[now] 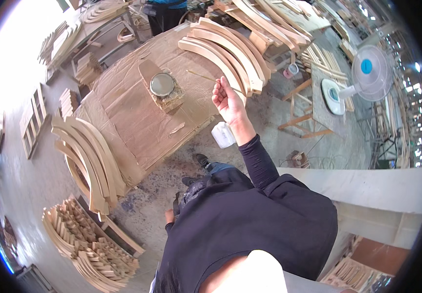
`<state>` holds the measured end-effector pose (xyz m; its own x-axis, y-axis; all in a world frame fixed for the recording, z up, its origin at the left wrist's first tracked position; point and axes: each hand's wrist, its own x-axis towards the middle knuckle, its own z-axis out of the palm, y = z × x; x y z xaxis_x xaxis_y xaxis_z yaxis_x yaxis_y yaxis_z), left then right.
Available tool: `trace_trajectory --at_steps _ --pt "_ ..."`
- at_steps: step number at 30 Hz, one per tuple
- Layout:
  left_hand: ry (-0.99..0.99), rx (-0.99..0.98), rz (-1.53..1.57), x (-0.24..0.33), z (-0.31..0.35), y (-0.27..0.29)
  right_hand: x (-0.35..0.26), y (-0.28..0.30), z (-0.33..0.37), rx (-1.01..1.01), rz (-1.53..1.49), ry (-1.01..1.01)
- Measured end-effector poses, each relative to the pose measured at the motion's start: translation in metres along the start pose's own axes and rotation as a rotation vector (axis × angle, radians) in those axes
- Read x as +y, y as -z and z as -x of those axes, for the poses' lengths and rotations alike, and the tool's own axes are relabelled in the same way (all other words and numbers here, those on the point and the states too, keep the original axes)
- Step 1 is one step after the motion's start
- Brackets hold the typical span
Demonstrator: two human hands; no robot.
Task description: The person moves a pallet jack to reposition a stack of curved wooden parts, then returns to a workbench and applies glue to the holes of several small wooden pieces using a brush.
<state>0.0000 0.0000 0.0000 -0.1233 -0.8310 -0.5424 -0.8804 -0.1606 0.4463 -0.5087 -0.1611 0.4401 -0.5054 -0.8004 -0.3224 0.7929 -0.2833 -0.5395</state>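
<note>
My right hand is raised over the table's right side, fingers curled round a thin yellowish stick. The stick points left, toward a round tub with greyish contents. Under the tub is a rough yellowish block, beside a flat rounded wooden piece. Just beyond my right hand, curved wooden parts lie side by side on the cardboard-covered table. My left hand hangs low beside my body, mostly hidden; its fingers cannot be made out.
More curved wooden parts rest on the table's left end. A stack of small wooden pieces stands at lower left. A white plastic container is near my right wrist. At right are a fan and a wooden trestle. Another person stands beyond the table.
</note>
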Motion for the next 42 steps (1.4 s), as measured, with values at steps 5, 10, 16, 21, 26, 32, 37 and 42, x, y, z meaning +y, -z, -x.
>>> trace_trajectory --at_steps 5,10,16,21,26,32,37,42 --pt "-0.143 -0.204 -0.027 0.075 -0.03 0.054 -0.014 0.057 -0.007 0.108 -0.024 -0.011" --pt "0.144 -0.075 0.487 0.104 -0.051 0.097 -0.001 0.068 -0.062 0.144 0.178 -0.215" --pt "0.277 0.239 0.679 0.114 -0.009 0.129 0.048 0.079 -0.182 0.209 0.384 -0.45" --pt "0.588 0.335 0.505 0.112 0.096 0.063 0.081 0.108 -0.223 0.017 0.524 -0.526" --pt "0.942 0.322 0.535 0.132 0.201 0.009 0.091 0.161 -0.247 -0.337 0.62 -0.615" --pt "1.135 0.373 0.834 0.145 0.249 -0.063 0.126 0.106 -0.183 0.241 0.745 -0.693" --pt "1.121 0.417 1.195 0.091 0.259 -0.099 0.222 0.106 -0.104 -0.007 0.897 -0.959" --pt "1.103 0.552 1.289 -0.016 0.296 -0.103 0.391 0.066 0.061 -0.301 1.035 -1.043"
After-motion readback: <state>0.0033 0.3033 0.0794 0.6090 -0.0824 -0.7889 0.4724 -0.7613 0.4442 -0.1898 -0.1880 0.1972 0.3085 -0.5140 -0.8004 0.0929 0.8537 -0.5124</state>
